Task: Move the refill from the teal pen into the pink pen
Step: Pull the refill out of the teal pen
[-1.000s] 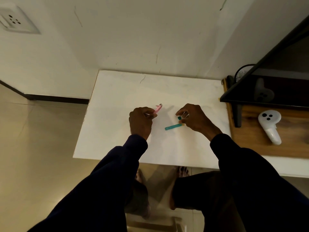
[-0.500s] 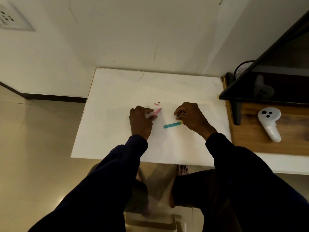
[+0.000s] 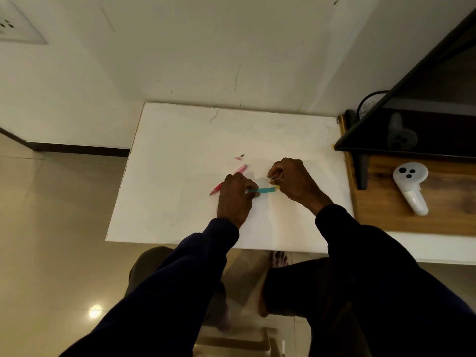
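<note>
The teal pen barrel (image 3: pixel 265 190) lies flat on the white table (image 3: pixel 180 150). My left hand (image 3: pixel 235 195) pinches its left end. My right hand (image 3: pixel 292 181) is curled at the barrel's right end, where a yellowish tip shows, and holds a small teal piece (image 3: pixel 273 178) in its fingers. The pink pen (image 3: pixel 240 168) lies slanted on the table, its middle hidden under my left hand and its darker tip poking out at the lower left. A small pink piece (image 3: pixel 238 158) and a tiny dark piece (image 3: pixel 242 155) lie just beyond it. No refill is visible.
A wooden desk (image 3: pixel 386 202) adjoins the table on the right and carries a white controller (image 3: pixel 412 186). Above it a dark shelf (image 3: pixel 412 140) holds a grey controller (image 3: pixel 400 136). The wall stands right behind the table. My knees and bare feet are below its near edge.
My left hand has laid the pink pen down and moved right onto the teal barrel. Two small pieces now lie beyond the pink pen. My right hand stayed by the barrel's right end.
</note>
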A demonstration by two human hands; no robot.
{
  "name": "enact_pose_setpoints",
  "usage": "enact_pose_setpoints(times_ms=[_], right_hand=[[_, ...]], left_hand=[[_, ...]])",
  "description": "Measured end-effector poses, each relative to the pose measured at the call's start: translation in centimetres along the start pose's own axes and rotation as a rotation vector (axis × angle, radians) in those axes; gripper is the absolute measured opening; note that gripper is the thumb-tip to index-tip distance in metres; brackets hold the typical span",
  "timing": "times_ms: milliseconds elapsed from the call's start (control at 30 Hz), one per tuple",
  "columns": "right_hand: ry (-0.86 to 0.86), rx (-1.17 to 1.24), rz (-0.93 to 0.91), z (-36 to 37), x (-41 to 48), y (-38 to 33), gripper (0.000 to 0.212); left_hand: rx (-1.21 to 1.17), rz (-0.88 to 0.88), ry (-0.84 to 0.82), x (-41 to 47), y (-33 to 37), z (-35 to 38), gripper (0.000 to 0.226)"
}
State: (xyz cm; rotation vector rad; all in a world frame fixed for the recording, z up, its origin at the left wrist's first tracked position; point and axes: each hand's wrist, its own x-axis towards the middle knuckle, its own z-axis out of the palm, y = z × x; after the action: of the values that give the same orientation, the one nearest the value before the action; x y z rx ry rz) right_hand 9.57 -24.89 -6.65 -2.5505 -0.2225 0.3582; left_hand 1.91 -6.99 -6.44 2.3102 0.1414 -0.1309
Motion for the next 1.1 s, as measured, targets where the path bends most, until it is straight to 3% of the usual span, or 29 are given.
enact_pose_setpoints(times_ms=[167, 400, 633, 1100], right_hand=[[0.024, 0.022, -0.057, -0.7, -0.5, -0.7, 0.018], [0.073, 0.278, 0.017, -2.6, -1.5, -3.5, 0.016], [0.068, 0.612, 0.045, -5.7, -2.4, -7.1, 0.014], [0.015, 0.848, -0.054, -7.5, -3.1, -10.0, 0.014]], left_hand=[[-0.069, -0.098, 0.055, -0.3, -0.1, -0.3, 0.012], [-0.352, -0.210, 0.187, -1.7, -0.2, -1.7, 0.012], [-0.584, -0.181, 0.331, -2.6, 0.9, -3.7, 0.019], [-0.673, -0.087, 0.472, -3.5, 2.6, -5.9, 0.017]])
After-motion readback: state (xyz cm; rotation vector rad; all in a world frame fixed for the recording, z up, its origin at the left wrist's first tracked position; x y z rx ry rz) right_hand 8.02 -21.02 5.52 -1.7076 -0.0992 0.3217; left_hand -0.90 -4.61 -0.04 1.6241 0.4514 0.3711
